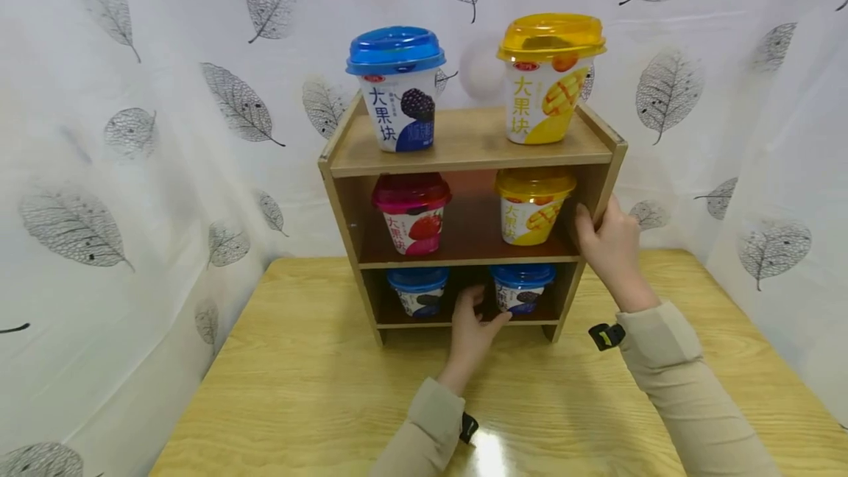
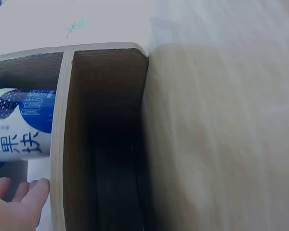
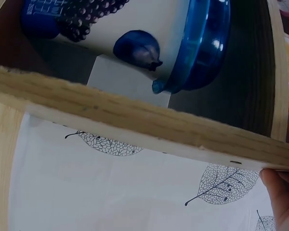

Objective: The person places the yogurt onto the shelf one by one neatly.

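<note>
My left hand (image 1: 472, 326) reaches into the bottom tier of a small wooden shelf (image 1: 464, 160), beside the right blue-lidded yogurt cup (image 1: 520, 299). In the left wrist view its fingers (image 2: 31, 197) are parted from the blackberry-printed cup (image 2: 38, 110); the thumb shows only at the left edge. At middle-tier height, my right hand (image 1: 612, 245) grips the shelf's right side panel (image 1: 599, 197), the thumb at the front edge. A second blue-lidded cup (image 1: 419, 300) stands left of my left hand.
On the middle tier stand a pink-lidded strawberry cup (image 1: 412, 223) and a yellow-lidded mango cup (image 1: 530, 216). Up top are a larger blue-lidded cup (image 1: 400, 94) and a yellow-lidded one (image 1: 546, 87). The shelf stands on a wood-grain table (image 1: 285, 381) before a leaf-printed curtain (image 1: 165, 35).
</note>
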Demonstrator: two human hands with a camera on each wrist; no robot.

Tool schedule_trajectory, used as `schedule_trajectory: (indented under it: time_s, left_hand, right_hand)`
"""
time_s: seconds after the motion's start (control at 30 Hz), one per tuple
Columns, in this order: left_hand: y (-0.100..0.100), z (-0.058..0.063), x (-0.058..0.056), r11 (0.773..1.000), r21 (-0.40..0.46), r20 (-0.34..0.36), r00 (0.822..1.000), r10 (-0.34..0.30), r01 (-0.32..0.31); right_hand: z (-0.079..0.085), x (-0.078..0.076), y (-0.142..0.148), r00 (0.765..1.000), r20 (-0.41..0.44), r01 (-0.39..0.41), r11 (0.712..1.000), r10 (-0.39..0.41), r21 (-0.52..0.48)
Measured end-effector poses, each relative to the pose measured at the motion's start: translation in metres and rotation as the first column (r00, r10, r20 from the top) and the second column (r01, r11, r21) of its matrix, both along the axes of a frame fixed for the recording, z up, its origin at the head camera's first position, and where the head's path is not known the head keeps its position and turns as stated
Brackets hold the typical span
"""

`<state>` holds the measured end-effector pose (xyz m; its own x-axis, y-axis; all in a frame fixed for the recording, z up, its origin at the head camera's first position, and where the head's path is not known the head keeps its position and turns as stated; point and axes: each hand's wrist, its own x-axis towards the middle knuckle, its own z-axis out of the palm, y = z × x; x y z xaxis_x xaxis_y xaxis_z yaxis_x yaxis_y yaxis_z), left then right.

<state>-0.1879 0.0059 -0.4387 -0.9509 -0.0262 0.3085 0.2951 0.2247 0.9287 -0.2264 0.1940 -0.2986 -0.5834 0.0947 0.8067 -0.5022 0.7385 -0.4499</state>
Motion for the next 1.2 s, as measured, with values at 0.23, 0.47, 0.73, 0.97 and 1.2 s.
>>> schedule_trajectory:
  time_s: [0.23, 0.47, 0.73, 0.97, 1.2]
  left_hand:
    - [-0.019, -0.002, 0.014, 0.999, -0.031, 0.028, 1.000, -0.013, 0.014]
    - [-0.037, -0.004, 0.023, 0.988, -0.157, -0.067, 0.998, -0.014, 0.003]
    - [-0.061, -0.007, 0.036, 0.946, -0.318, -0.200, 0.980, 0.006, -0.071]
    - [-0.079, 0.001, 0.046, 0.895, -0.413, -0.297, 0.954, 0.044, -0.170]
    - [-0.089, 0.009, 0.057, 0.823, -0.525, -0.315, 0.948, 0.049, -0.217]
  right_hand:
    - [-0.001, 0.002, 0.002, 0.998, 0.058, -0.035, 0.999, 0.037, -0.031]
    - [-0.006, 0.018, 0.003, 0.968, 0.176, -0.155, 0.978, 0.178, -0.140]
    - [-0.024, 0.044, 0.000, 0.953, 0.194, -0.209, 0.967, 0.235, -0.144]
    - [-0.053, 0.070, -0.010, 0.961, 0.185, -0.195, 0.978, 0.206, -0.077]
    - [-0.082, 0.088, -0.028, 0.964, 0.176, -0.231, 0.954, 0.198, 0.193]
